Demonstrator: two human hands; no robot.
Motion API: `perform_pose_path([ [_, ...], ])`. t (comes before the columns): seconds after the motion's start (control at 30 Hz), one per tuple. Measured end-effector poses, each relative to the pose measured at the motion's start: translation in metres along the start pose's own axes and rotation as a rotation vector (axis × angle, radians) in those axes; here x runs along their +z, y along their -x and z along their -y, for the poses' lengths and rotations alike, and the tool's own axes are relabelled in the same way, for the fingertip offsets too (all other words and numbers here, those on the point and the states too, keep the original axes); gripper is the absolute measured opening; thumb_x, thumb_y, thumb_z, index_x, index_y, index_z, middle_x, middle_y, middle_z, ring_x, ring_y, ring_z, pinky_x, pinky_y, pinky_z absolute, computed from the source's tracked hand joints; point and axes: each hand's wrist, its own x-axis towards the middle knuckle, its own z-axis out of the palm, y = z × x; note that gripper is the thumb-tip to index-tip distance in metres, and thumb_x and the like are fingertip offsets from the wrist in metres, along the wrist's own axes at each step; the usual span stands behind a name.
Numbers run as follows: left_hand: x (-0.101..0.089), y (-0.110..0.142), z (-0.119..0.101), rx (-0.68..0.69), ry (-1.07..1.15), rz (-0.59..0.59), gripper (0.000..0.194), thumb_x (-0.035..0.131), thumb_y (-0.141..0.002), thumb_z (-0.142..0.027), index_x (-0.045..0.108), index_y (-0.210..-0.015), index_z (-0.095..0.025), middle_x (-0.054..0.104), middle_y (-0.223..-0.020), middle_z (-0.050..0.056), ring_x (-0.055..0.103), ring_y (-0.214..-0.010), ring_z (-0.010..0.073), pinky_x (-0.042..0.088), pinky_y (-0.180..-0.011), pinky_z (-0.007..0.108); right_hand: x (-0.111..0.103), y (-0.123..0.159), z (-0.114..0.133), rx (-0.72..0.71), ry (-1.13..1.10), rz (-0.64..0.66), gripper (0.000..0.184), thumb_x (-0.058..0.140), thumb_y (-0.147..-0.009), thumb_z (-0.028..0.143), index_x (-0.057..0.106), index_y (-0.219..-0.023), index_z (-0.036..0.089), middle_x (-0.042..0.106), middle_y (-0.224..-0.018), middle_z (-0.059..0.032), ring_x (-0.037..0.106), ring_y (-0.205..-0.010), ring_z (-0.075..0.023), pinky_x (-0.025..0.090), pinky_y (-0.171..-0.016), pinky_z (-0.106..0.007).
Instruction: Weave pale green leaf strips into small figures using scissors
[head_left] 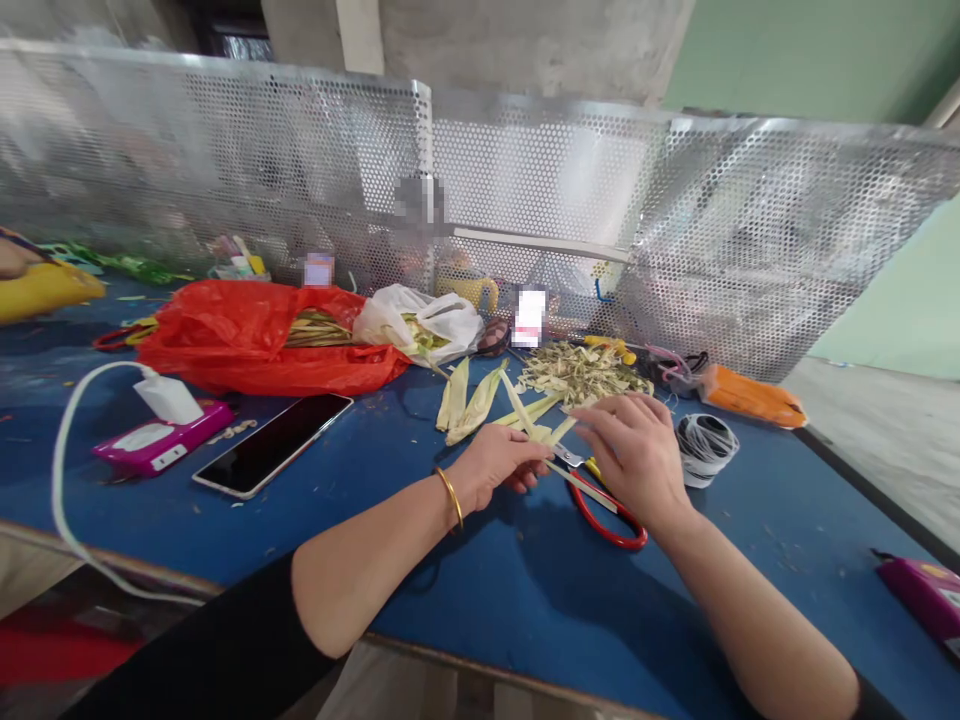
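Observation:
Between finger and thumb, my left hand (504, 465) pinches a few pale husk strips (523, 408) that cross each other, with one narrow end sticking out below toward the right. My right hand (637, 455) is closed at the fingertips on the end of one strip, just right of the left hand. Red-handled scissors (630, 543) lie on the table under my hands, their blades partly covered. Pale corn husk pieces (466, 408) rest beyond my left hand. Behind both hands sits a heap of cut husk scraps (589, 372).
A spool of grey thread (705, 448) and an orange packet (754, 396) stand right. Leftward are a phone (274, 445), a magenta power strip (165, 437) with a white cable, a red plastic bag (217, 340) and a white bag (416, 318). Perforated metal panels (525, 170) border the back.

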Motion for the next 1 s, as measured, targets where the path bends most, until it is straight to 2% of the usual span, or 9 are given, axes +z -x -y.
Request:
perform_pose_path([
  [0.03,0.002,0.000,0.001,-0.008,0.044,-0.008,0.020,0.071,-0.068,-0.030,0.061,-0.065,-0.012,0.062,-0.059,0.002,0.051,-0.047,0.0085,0.037,-0.044,0.021,-0.002,0.000,0.007,-0.091,0.001,0.012,0.017,0.051,-0.093,0.023,0.068,-0.093,0.021,0.066,-0.083,-0.0046,0.056,-0.081,-0.0201,0.035,-0.084,-0.038],
  [0.1,0.005,0.001,0.001,-0.009,0.128,-0.016,0.019,0.071,-0.067,-0.025,0.058,-0.062,-0.013,0.058,-0.055,-0.001,0.051,-0.047,0.0083,0.039,-0.047,0.021,-0.002,0.001,0.020,-0.310,-0.017,0.122,0.021,0.046,-0.094,0.019,0.066,-0.089,0.020,0.063,-0.075,-0.0033,0.053,-0.073,-0.0177,0.035,-0.079,-0.036],
  [0.13,0.006,0.001,0.001,-0.012,0.171,-0.017,0.019,0.071,-0.066,-0.023,0.056,-0.061,-0.013,0.055,-0.052,-0.002,0.050,-0.046,0.0074,0.038,-0.046,0.020,0.000,0.002,0.027,-0.375,-0.011,0.168,0.022,0.043,-0.095,0.017,0.064,-0.088,0.018,0.062,-0.076,-0.0036,0.052,-0.073,-0.0174,0.035,-0.078,-0.035],
  [0.27,0.009,0.003,0.001,-0.045,0.263,-0.009,0.022,0.071,-0.064,-0.020,0.052,-0.056,-0.014,0.046,-0.047,-0.005,0.040,-0.041,0.0046,0.025,-0.039,0.019,0.012,0.006,0.039,-0.512,0.064,0.260,0.024,0.038,-0.097,0.014,0.060,-0.087,0.016,0.060,-0.080,-0.0053,0.052,-0.077,-0.0187,0.035,-0.076,-0.035],
  [0.43,0.007,0.004,-0.001,-0.068,0.263,0.017,0.029,0.079,-0.057,-0.028,0.054,-0.059,-0.014,0.045,-0.049,-0.006,0.040,-0.042,0.0046,0.024,-0.039,0.018,0.017,0.008,0.036,-0.517,0.139,0.251,0.024,0.038,-0.096,0.013,0.058,-0.083,0.016,0.058,-0.079,-0.0055,0.052,-0.078,-0.0198,0.034,-0.075,-0.035],
  [0.57,0.003,0.005,-0.006,0.002,0.380,0.100,0.028,0.082,-0.053,-0.024,0.056,-0.060,-0.013,0.053,-0.059,-0.005,0.050,-0.055,0.0060,0.041,-0.053,0.018,0.016,0.010,0.032,-0.396,0.117,0.167,0.027,0.035,-0.096,0.010,0.057,-0.080,0.016,0.057,-0.074,-0.0044,0.048,-0.068,-0.0177,0.033,-0.074,-0.034],
  [0.67,0.001,0.006,-0.008,0.052,0.359,0.068,0.027,0.083,-0.054,-0.026,0.059,-0.058,-0.012,0.057,-0.058,-0.002,0.052,-0.056,0.0073,0.044,-0.058,0.021,0.015,0.011,0.032,-0.344,0.064,0.132,0.026,0.036,-0.096,0.011,0.055,-0.080,0.016,0.056,-0.071,-0.0035,0.048,-0.065,-0.0171,0.034,-0.073,-0.033],
  [0.83,0.002,0.005,-0.005,0.038,0.336,0.022,0.026,0.080,-0.064,-0.032,0.069,-0.066,-0.009,0.065,-0.061,0.004,0.056,-0.057,0.0095,0.044,-0.058,0.022,0.009,0.012,0.042,-0.458,-0.008,0.098,0.028,0.034,-0.093,0.008,0.054,-0.076,0.018,0.056,-0.068,-0.0035,0.049,-0.068,-0.0180,0.038,-0.082,-0.035],
  [1.0,0.002,0.001,-0.001,0.030,0.370,-0.003,0.018,0.074,-0.074,-0.026,0.070,-0.069,-0.009,0.072,-0.072,0.009,0.064,-0.063,0.0122,0.050,-0.064,0.023,0.005,0.015,0.051,-0.527,-0.104,0.088,0.023,0.039,-0.093,0.009,0.056,-0.081,0.018,0.061,-0.070,-0.0037,0.054,-0.071,-0.0181,0.041,-0.084,-0.036],
])
